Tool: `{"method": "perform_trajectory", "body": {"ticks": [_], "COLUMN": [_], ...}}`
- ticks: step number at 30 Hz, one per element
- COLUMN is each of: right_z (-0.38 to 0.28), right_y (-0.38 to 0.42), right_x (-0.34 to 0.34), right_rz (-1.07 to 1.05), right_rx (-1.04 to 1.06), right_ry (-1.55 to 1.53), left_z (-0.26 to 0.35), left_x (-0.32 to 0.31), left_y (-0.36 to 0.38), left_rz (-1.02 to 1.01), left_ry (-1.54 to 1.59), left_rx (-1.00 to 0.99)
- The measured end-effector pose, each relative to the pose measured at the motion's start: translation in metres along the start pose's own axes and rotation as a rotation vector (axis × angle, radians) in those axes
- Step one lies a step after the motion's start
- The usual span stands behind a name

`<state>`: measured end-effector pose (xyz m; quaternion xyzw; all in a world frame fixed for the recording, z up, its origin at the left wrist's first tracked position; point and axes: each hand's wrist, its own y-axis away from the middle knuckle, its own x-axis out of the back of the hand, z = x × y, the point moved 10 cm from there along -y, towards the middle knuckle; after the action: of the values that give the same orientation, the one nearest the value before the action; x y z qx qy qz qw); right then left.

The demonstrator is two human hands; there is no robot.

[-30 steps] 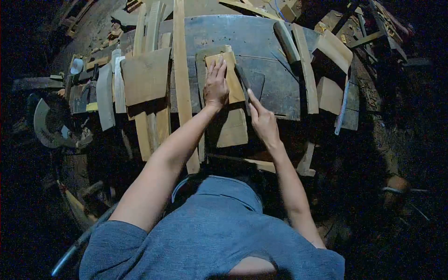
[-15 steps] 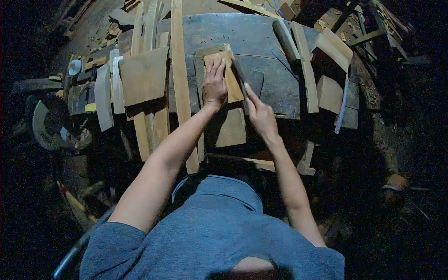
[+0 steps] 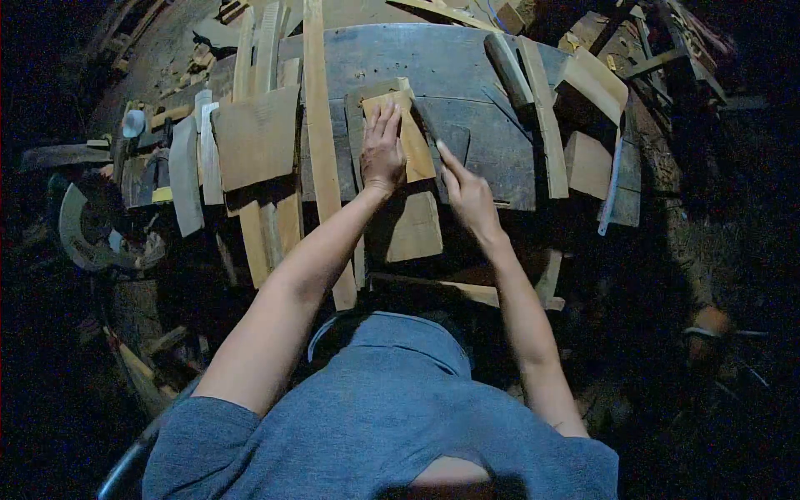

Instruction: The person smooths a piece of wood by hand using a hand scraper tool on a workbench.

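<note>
A light wooden piece (image 3: 417, 150) lies on a darker board on the workbench. My left hand (image 3: 382, 152) rests flat on it, fingers stretched forward and slightly apart. Against the right edge of that piece runs a long, narrow dark tool (image 3: 425, 121), whose exact kind I cannot make out. My right hand (image 3: 472, 200) is closed on its near end, with the index finger reaching forward along it. Another wooden block (image 3: 414, 227) sits below the piece, nearer my body.
A long wooden strip (image 3: 320, 125) crosses the workbench (image 3: 367, 52) left of my hands. Further left is a wide board (image 3: 257, 137). On the right are a narrow plank (image 3: 546, 125), a wooden block (image 3: 593, 86) and a thin blue-white strip (image 3: 612, 187).
My right hand has shifted slightly right and toward my body, and the dark tool's near end has moved with it. My left hand has stayed nearly in place on the wood.
</note>
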<state>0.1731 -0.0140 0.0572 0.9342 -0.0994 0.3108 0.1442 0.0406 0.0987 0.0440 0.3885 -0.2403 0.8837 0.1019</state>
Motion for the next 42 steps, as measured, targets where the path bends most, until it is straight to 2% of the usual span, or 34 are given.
{"method": "perform_trajectory", "body": {"ticks": [3,5,8,14,17,19,21,24,28,32,34,36,37,42], "right_z": [-0.001,0.011,0.010,-0.004,-0.004,-0.008,0.004,0.001,-0.004,-0.002,0.014,0.021,0.023,0.012], "right_y": [0.067,0.099,0.082,-0.025,0.003,0.039,0.069,0.054,-0.012,0.019,0.067,0.104,0.112,0.046], "right_x": [0.005,0.007,0.008,0.001,0.007,0.009,0.007,0.013,0.006,0.007,0.003,0.000,0.002,0.001], "right_rz": [-0.031,-0.022,-0.059,0.061,0.057,0.026,-0.037,-0.105,-0.003,0.084,-0.056,-0.068,-0.047,0.025], "right_rx": [0.034,-0.020,-0.026,0.124,0.132,0.160,0.024,-0.048,0.080,0.190,-0.055,-0.062,-0.058,0.039], "right_ry": [-0.073,-0.095,-0.097,-0.009,-0.049,-0.106,-0.068,-0.040,-0.036,-0.085,-0.092,-0.109,-0.124,-0.087], "left_z": [-0.001,-0.004,0.000,0.001,-0.004,-0.003,-0.005,-0.001,-0.007,-0.007,-0.012,-0.004,-0.001,-0.003], "left_x": [0.005,0.002,0.005,0.002,-0.002,0.000,0.002,-0.001,-0.005,-0.003,-0.002,-0.001,0.003,-0.002], "left_y": [0.001,0.002,0.001,0.003,0.000,0.001,0.004,0.002,0.003,0.002,0.003,0.003,0.002,0.001], "left_rz": [0.006,0.019,0.036,-0.008,-0.029,0.001,-0.021,-0.025,0.013,0.003,-0.026,0.010,0.007,0.043], "left_ry": [0.003,0.004,-0.007,-0.040,0.007,-0.028,-0.025,-0.006,-0.042,0.013,0.023,-0.102,-0.060,-0.056], "left_rx": [0.026,-0.007,-0.031,-0.032,0.025,-0.024,0.014,-0.005,-0.031,0.012,0.052,-0.048,-0.025,-0.068]}}
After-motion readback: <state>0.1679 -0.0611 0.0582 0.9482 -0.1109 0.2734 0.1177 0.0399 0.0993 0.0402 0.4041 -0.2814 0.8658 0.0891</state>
